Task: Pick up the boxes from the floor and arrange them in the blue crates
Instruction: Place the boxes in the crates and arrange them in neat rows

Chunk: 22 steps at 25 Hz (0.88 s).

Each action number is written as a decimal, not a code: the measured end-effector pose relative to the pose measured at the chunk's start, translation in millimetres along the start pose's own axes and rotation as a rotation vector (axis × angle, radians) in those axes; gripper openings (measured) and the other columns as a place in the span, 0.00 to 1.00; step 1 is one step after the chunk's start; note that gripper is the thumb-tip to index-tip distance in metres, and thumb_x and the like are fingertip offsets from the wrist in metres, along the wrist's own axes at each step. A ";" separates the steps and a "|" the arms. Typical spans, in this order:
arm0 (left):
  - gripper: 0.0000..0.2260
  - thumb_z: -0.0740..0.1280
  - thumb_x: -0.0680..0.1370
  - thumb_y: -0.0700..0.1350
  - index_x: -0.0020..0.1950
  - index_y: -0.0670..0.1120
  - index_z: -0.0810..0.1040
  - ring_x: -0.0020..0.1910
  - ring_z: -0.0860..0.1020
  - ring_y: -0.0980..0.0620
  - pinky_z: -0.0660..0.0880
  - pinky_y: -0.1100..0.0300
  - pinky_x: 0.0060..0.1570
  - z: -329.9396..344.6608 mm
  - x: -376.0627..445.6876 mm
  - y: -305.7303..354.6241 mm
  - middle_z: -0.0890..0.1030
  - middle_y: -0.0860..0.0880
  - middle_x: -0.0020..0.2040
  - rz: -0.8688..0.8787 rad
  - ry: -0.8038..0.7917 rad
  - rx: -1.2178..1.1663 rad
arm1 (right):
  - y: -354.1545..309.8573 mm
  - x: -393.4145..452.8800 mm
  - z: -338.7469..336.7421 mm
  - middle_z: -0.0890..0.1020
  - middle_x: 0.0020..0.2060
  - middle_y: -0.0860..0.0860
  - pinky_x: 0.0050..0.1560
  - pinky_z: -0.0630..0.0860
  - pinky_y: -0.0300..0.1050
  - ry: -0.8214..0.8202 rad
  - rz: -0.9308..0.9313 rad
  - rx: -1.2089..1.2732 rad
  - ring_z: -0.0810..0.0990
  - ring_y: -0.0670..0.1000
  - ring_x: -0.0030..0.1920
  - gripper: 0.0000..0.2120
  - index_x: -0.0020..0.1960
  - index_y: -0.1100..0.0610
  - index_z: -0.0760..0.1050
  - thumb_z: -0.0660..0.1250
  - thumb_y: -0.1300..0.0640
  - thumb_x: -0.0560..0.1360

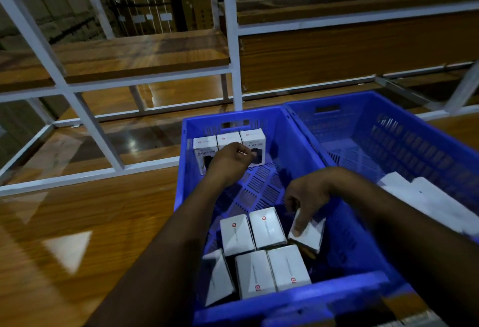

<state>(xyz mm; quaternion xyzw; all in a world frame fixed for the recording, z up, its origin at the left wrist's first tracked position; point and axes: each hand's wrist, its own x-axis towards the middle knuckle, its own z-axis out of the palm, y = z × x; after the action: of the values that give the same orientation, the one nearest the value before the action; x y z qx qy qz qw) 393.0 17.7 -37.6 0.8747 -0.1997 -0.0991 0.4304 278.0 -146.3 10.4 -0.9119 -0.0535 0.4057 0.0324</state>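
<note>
A blue crate point(305, 145) stands in front of me with white boxes inside. Three boxes point(255, 140) stand upright in a row against its far wall. My left hand point(230, 157) reaches to that row and its fingers rest on the middle and right boxes. Several boxes point(267, 225) lie loose at the near end of the crate. My right hand point(308, 197) pinches a tilted white box point(311, 234) just right of them, slightly above the crate floor. A second blue crate point(404, 124) adjoins on the right, with white boxes point(427, 197) at its near end.
The crates sit on a glossy wooden floor point(77, 223). A white metal rack point(230, 41) with wooden shelves stands behind and to the left. Stacked cardboard cartons point(64, 2) fill the dark background.
</note>
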 end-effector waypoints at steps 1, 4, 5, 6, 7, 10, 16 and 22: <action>0.10 0.66 0.80 0.55 0.52 0.48 0.79 0.49 0.82 0.46 0.79 0.47 0.52 0.9 0.0 -1.3 0.82 0.49 0.46 -0.001 -0.019 0.024 | -1.0 -2.4 7.0 0.77 0.64 0.51 0.58 0.73 0.45 -0.002 0.008 -0.007 0.76 0.51 0.58 0.34 0.68 0.58 0.74 0.76 0.41 0.69; 0.11 0.66 0.79 0.57 0.50 0.49 0.78 0.49 0.83 0.49 0.79 0.50 0.52 1.5 -1.1 -3.0 0.81 0.51 0.43 -0.012 -0.053 0.059 | -3.7 -7.2 25.7 0.71 0.69 0.51 0.59 0.70 0.45 -0.014 0.042 -0.040 0.72 0.54 0.66 0.41 0.73 0.55 0.65 0.78 0.42 0.67; 0.11 0.66 0.79 0.57 0.50 0.50 0.79 0.49 0.84 0.50 0.79 0.50 0.51 1.4 -1.8 -2.9 0.81 0.52 0.42 -0.010 -0.059 0.070 | -5.2 -7.2 30.8 0.71 0.70 0.51 0.60 0.70 0.45 -0.015 0.059 -0.052 0.72 0.54 0.67 0.42 0.74 0.54 0.64 0.79 0.43 0.67; 0.11 0.66 0.79 0.57 0.51 0.50 0.79 0.49 0.84 0.50 0.79 0.51 0.50 1.6 -2.0 -2.9 0.82 0.52 0.42 -0.008 -0.065 0.073 | -6.0 -4.5 35.5 0.71 0.70 0.52 0.62 0.71 0.46 -0.019 0.074 -0.065 0.72 0.55 0.67 0.43 0.74 0.55 0.63 0.79 0.44 0.67; 0.12 0.66 0.80 0.57 0.52 0.49 0.79 0.48 0.83 0.50 0.79 0.52 0.50 1.9 -2.7 -2.4 0.83 0.51 0.44 -0.006 -0.071 0.069 | -8.2 -3.1 38.4 0.71 0.70 0.53 0.64 0.72 0.48 -0.017 0.086 -0.077 0.73 0.56 0.66 0.43 0.74 0.55 0.62 0.79 0.44 0.67; 0.12 0.66 0.80 0.55 0.53 0.48 0.79 0.47 0.82 0.51 0.76 0.54 0.46 2.0 -4.5 2.0 0.83 0.49 0.47 0.001 -0.076 0.053 | -10.6 -2.2 36.5 0.68 0.70 0.57 0.64 0.75 0.55 0.036 0.142 -0.084 0.73 0.58 0.65 0.45 0.76 0.56 0.57 0.77 0.46 0.68; 0.13 0.64 0.81 0.59 0.55 0.50 0.79 0.50 0.82 0.51 0.79 0.48 0.55 -1.0 -8.7 6.6 0.83 0.50 0.50 0.002 -0.101 0.014 | -10.9 -32.0 -15.0 0.60 0.73 0.59 0.61 0.73 0.53 0.414 0.223 -0.018 0.70 0.63 0.68 0.53 0.78 0.56 0.51 0.79 0.42 0.65; 0.23 0.70 0.77 0.59 0.70 0.57 0.71 0.62 0.76 0.56 0.74 0.57 0.59 -5.7 -23.0 27.4 0.78 0.56 0.62 0.166 -0.294 -0.315 | 3.0 -22.8 -60.7 0.78 0.59 0.61 0.55 0.77 0.59 0.923 0.171 0.723 0.79 0.61 0.57 0.29 0.65 0.61 0.73 0.73 0.44 0.71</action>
<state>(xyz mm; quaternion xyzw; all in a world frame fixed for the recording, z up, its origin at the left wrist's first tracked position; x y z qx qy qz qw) 367.0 16.7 -12.3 0.7535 -0.3134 -0.2197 0.5346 308.2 -153.0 67.4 -0.9263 0.1815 -0.0390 0.3280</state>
